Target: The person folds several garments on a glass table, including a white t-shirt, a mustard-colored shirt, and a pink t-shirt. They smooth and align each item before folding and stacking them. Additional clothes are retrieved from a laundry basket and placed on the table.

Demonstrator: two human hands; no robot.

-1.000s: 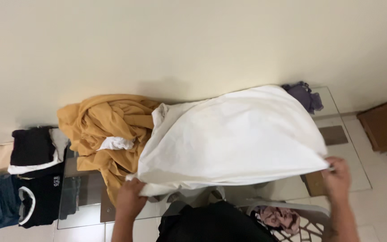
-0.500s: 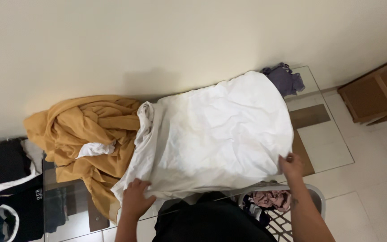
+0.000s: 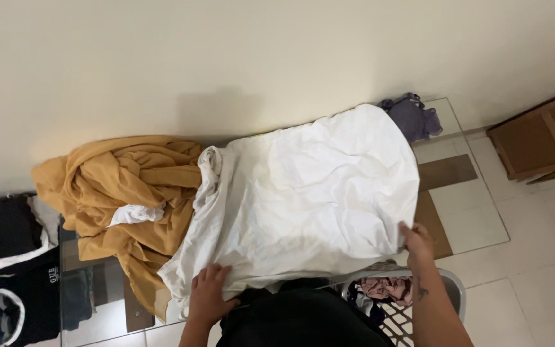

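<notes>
A person's right hand [image 3: 415,241] pinches the near right corner of a white sheet [image 3: 309,199], while the left hand [image 3: 210,295] lies flat with fingers spread, pressing the sheet's near left edge onto the glass counter [image 3: 476,218]. The sheet lies spread out directly ahead of both hands, its long axis running away from the person toward the cream wall [image 3: 258,58], with its near edge stretched between the two hands. Its left side is bunched against a crumpled mustard-yellow cloth [image 3: 117,186], and its far right corner touches a small purple garment [image 3: 412,115]. Dark folded clothes [image 3: 14,257] sit well apart at the far left. A laundry basket [image 3: 412,305] holding pinkish clothing stands on the tiled floor just below the right hand, beside a brown wooden cabinet [image 3: 541,138].
</notes>
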